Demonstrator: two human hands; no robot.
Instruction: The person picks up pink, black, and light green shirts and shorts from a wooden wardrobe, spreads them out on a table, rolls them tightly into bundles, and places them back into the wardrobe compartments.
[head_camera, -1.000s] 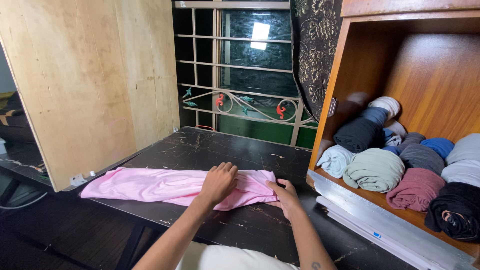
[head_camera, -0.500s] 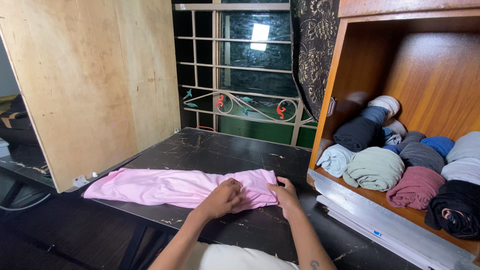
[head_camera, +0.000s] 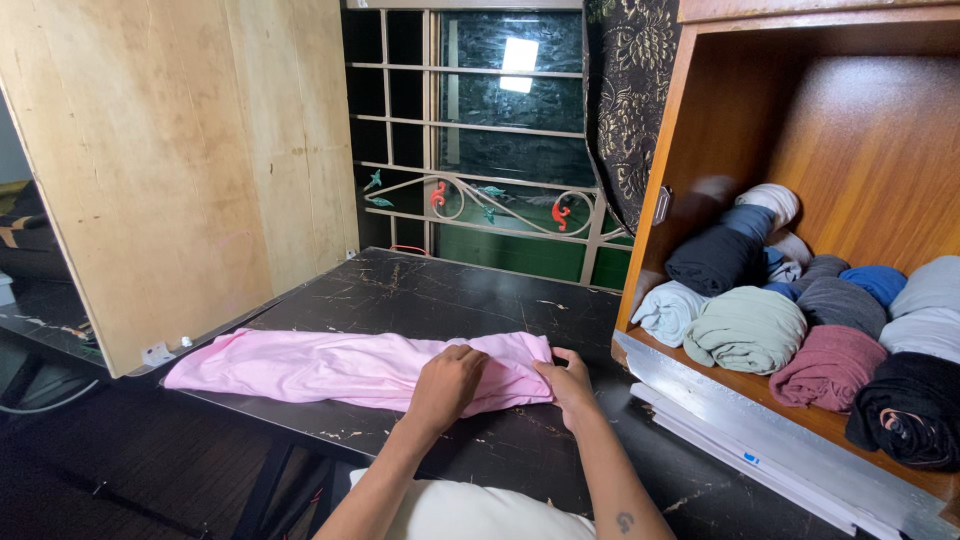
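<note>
Head view, looking down over a black desk (head_camera: 420, 295) with a scratched, marbled top. A pink garment (head_camera: 330, 365), folded into a long narrow band, lies across the near part of the desk, running left to right, its left end near the desk's left edge and its right end under the hands. Left hand (head_camera: 447, 382) rests on top of the band close to its right end, fingers (head_camera: 462, 358) curled down into the cloth and bunching it; they look closed on a fold, though the grip itself is hidden beneath the knuckles. Right hand (head_camera: 568, 382) sits at the very right end of the garment, fingers (head_camera: 553, 372) bent and pinching the cloth's edge against the desk. The two hands are near each other, with a short stretch of pink between them. To the right, an open wooden cabinet (head_camera: 730, 100) holds rolled clothes (head_camera: 790, 320) stacked on its shelf: grey, pale green, maroon, blue, black and white rolls packed side by side. A plywood board (head_camera: 170, 170) stands upright at the left, behind the desk. Beyond the desk's far edge, a window with a metal grille (head_camera: 480, 190) and a dark patterned curtain (head_camera: 625, 110) hanging just left of the cabinet.
</note>
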